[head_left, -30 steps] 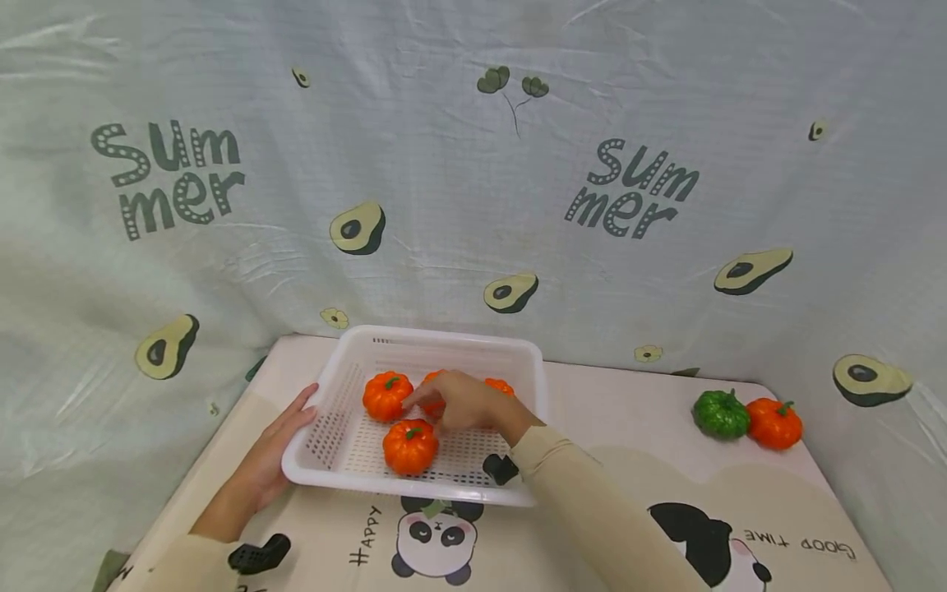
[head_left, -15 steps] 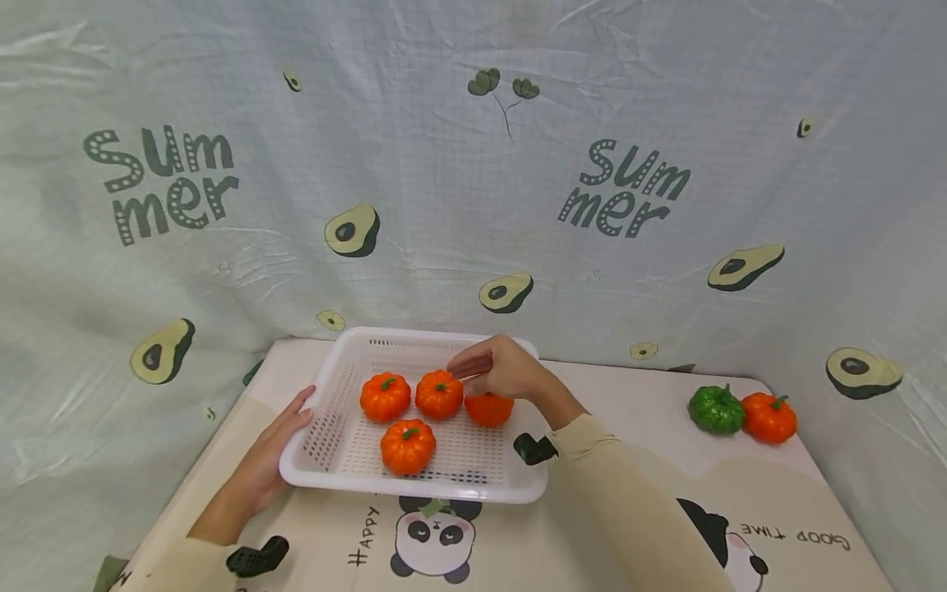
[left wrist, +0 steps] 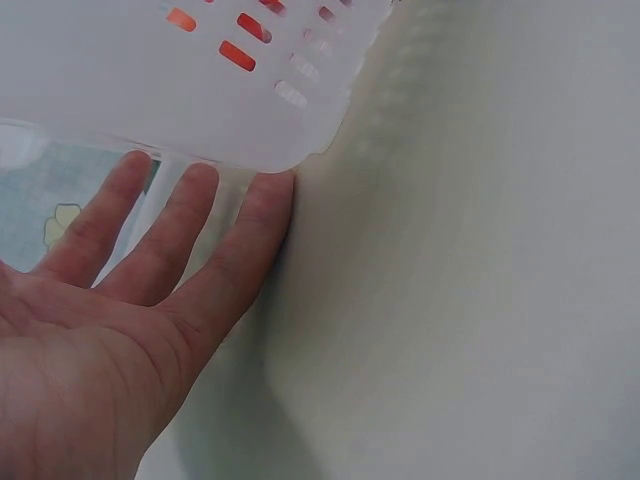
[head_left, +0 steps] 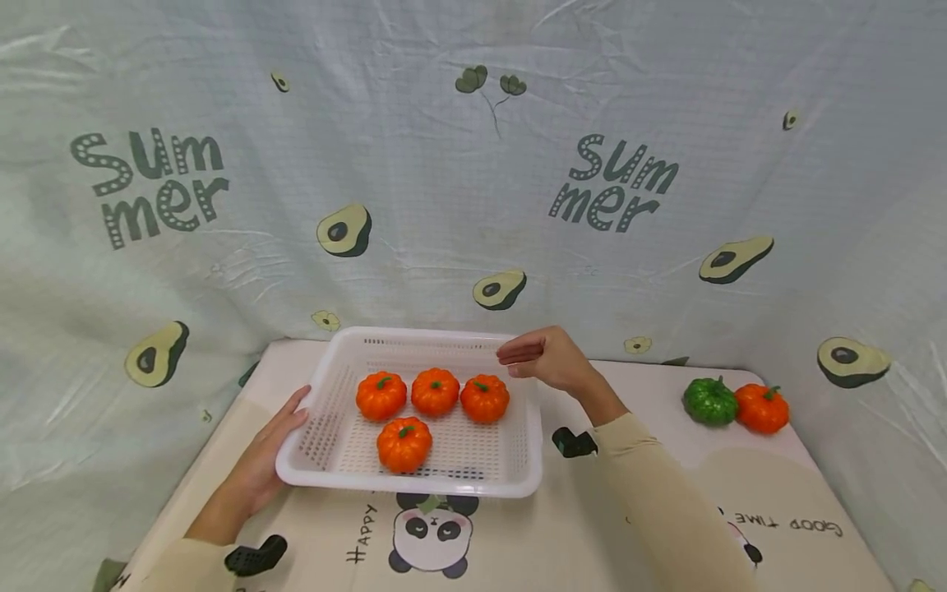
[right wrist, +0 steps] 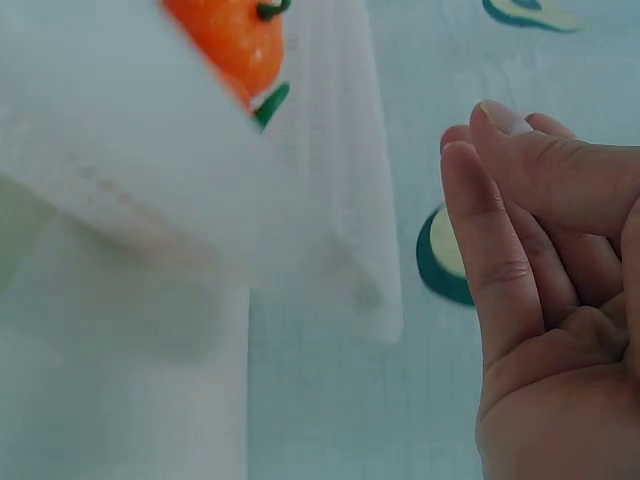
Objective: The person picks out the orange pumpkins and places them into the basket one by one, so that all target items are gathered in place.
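Note:
A white perforated plastic basket point(head_left: 408, 485) holds several small orange pumpkins with green stems. Three form a row: a left one point(head_left: 381, 397), a middle one point(head_left: 436, 393) and a right one point(head_left: 485, 400). In front of them sits another pumpkin point(head_left: 404, 446). My left hand point(head_left: 261, 462) lies along the basket's left side; in the left wrist view its extended fingertips point(left wrist: 270, 190) touch the basket's lower edge. Above the basket's back right corner, my right hand point(head_left: 551, 359) holds nothing, its thumb and fingers loosely bent in the right wrist view.
Toward the table's far right lie a green pumpkin point(head_left: 710, 401) and another orange pumpkin point(head_left: 762, 409), side by side. Behind the table point(head_left: 629, 493) hangs a pale curtain point(head_left: 414, 148) printed with avocados. A panda print shows in front of the basket.
My right hand has moved from among the pumpkins, past the right one, up and right to the basket's back right corner. The left hand stays at the basket's side.

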A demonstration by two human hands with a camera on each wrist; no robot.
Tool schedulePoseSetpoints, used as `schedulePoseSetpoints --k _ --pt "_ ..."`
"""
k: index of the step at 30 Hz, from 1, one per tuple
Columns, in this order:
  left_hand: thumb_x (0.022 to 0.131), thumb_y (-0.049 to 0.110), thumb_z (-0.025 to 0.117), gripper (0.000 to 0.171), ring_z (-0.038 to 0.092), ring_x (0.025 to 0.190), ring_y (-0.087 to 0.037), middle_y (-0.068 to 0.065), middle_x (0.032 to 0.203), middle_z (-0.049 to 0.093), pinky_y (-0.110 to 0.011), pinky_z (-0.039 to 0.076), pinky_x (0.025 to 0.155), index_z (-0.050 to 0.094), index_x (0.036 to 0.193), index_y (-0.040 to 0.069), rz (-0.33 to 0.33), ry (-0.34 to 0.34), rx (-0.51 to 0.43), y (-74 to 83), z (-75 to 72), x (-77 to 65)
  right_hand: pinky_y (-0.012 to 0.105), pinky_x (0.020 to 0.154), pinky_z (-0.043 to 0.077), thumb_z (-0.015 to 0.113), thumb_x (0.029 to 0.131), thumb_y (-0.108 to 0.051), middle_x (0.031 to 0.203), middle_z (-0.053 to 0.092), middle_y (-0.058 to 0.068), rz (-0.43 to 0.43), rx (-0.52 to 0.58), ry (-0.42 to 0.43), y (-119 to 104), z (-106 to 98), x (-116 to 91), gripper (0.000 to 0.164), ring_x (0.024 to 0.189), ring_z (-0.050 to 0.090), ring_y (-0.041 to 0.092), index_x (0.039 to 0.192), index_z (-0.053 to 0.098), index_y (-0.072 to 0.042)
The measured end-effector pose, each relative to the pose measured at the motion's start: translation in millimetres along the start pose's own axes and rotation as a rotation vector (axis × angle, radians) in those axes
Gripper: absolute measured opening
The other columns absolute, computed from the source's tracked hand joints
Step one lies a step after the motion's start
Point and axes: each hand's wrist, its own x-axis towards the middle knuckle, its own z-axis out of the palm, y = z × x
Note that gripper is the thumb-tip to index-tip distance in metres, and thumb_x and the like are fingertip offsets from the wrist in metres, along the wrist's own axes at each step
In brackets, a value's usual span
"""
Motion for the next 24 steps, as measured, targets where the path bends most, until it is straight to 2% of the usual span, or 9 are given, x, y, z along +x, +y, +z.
schedulePoseSetpoints --k 7,12,17,20,24 --pt "0.11 0.055 0.034 0.069 0.026 0.153 -0.04 -0.011 0.178 0.004 -0.033 0.049 0.099 -0.002 0.167 0.039 -0.003 -0.003 -0.008 0.0 -0.4 0.9 0.038 0.092 0.061 0.073 0.091 0.003 0.125 0.075 0.022 0.044 0.004 0.092 21 -26 -15 0.032 0.117 0.072 0.039 0.123 0.074 0.002" --pt "0.11 0.055 0.033 0.069 0.027 0.153 -0.039 -0.01 0.178 0.004 -0.031 0.05 0.098 -0.002 0.167 0.039 -0.002 0.0 -0.008 -0.7 -1.4 0.0 0.036 0.093 0.061 0.075 0.091 0.001 0.126 0.074 0.022 0.066 0.003 0.148 32 -44 -25 0.036 0.117 0.073 0.035 0.127 0.072 0.001" --pt "0.111 0.056 0.033 0.068 0.026 0.153 -0.037 -0.009 0.178 0.005 -0.028 0.049 0.097 -0.001 0.168 0.039 0.014 -0.004 -0.022 -0.3 0.3 1.6 0.024 0.091 0.059 0.074 0.094 -0.002 0.132 0.069 0.027 0.072 0.018 0.217 43 -68 -44 0.039 0.111 0.075 0.014 0.132 0.068 0.004" --pt "0.111 0.055 0.033 0.068 0.025 0.154 -0.038 -0.009 0.178 0.004 -0.031 0.049 0.1 -0.001 0.167 0.04 0.008 -0.004 -0.027 -0.3 0.7 1.5 0.017 0.088 0.057 0.074 0.094 -0.004 0.134 0.068 0.028 0.07 0.017 0.271 48 -80 -56 0.041 0.103 0.073 -0.001 0.133 0.067 0.005" --pt "0.111 0.053 0.033 0.068 0.026 0.153 -0.04 -0.01 0.178 0.005 -0.036 0.05 0.101 -0.002 0.167 0.039 0.006 -0.005 -0.021 -1.2 0.3 0.6 0.014 0.086 0.056 0.075 0.094 -0.006 0.127 0.076 0.014 0.073 0.004 0.35 58 -95 -70 0.043 0.096 0.07 -0.009 0.134 0.066 0.006"
